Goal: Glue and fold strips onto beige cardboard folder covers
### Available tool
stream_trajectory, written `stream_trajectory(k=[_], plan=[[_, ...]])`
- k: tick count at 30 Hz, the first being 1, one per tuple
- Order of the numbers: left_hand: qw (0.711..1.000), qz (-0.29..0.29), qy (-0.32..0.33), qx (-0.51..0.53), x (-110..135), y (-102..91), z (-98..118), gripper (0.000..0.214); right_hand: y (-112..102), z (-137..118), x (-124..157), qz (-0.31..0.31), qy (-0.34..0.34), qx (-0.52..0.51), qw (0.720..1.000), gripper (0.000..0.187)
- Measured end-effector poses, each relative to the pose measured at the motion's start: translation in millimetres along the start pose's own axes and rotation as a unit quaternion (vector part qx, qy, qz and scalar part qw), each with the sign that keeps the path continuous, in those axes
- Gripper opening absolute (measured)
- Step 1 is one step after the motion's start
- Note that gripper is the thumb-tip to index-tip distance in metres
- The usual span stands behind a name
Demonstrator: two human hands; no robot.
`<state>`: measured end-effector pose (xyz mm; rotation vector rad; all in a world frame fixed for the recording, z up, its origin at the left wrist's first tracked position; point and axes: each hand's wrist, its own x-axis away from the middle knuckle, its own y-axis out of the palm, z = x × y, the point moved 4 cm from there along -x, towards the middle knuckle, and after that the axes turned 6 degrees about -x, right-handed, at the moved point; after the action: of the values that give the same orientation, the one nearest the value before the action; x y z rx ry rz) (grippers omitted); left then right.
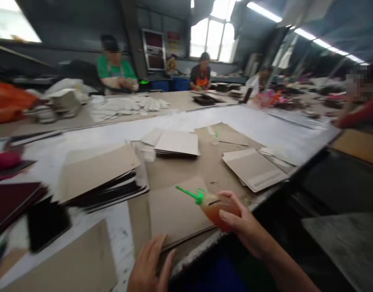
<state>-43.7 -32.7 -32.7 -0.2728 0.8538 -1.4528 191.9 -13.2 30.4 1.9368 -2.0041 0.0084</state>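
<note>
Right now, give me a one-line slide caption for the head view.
Right hand grips a green-nozzled squeeze bottle over a cardboard sheet the left hand rests on.

Clearance on the table (265,125). Straight ahead of you, a bare brown lane (209,170) runs between the centre stack (177,142) and the right stack (254,169). Your fingers can pass there, though a small green-capped bottle (215,138) stands at its far end. To the left, the slanting stack (98,172) blocks the way, with dark boards (10,202) beyond it. Near you, the orange bottle (218,211) gripped in your right hand (245,227) juts its green nozzle over the front board (174,213). Your flat left hand (150,265) lies on that board's near edge. Past the stacks, the white surface lies open.
</note>
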Motion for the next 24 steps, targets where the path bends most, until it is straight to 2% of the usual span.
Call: stream_trajectory(k=[2,3,6,9,16,24], plan=[[0.990,0.028,0.071,-0.116,7,-8.8,-6,0.034,-7,0,-13,-0.002,0.014,0.118,0.993,0.054],[0.984,0.043,0.083,-0.151,9,-10.6,-8,0.032,-8,-1,-19,-0.004,0.010,0.170,0.985,0.055],[0.976,0.065,0.105,-0.182,12,-8.7,-10,0.028,-1,-2,-31,-0.011,-0.016,0.277,0.961,0.056],[0.975,0.069,0.106,-0.182,14,-6.0,-10,0.029,13,-3,-45,-0.025,-0.050,0.342,0.938,0.051],[0.976,0.057,0.102,-0.183,14,-6.5,-12,0.030,36,-3,-69,-0.069,-0.140,0.415,0.896,0.040],[0.976,0.079,0.094,-0.178,15,-7.0,-12,0.025,50,-4,-81,-0.100,-0.193,0.451,0.865,0.039]])
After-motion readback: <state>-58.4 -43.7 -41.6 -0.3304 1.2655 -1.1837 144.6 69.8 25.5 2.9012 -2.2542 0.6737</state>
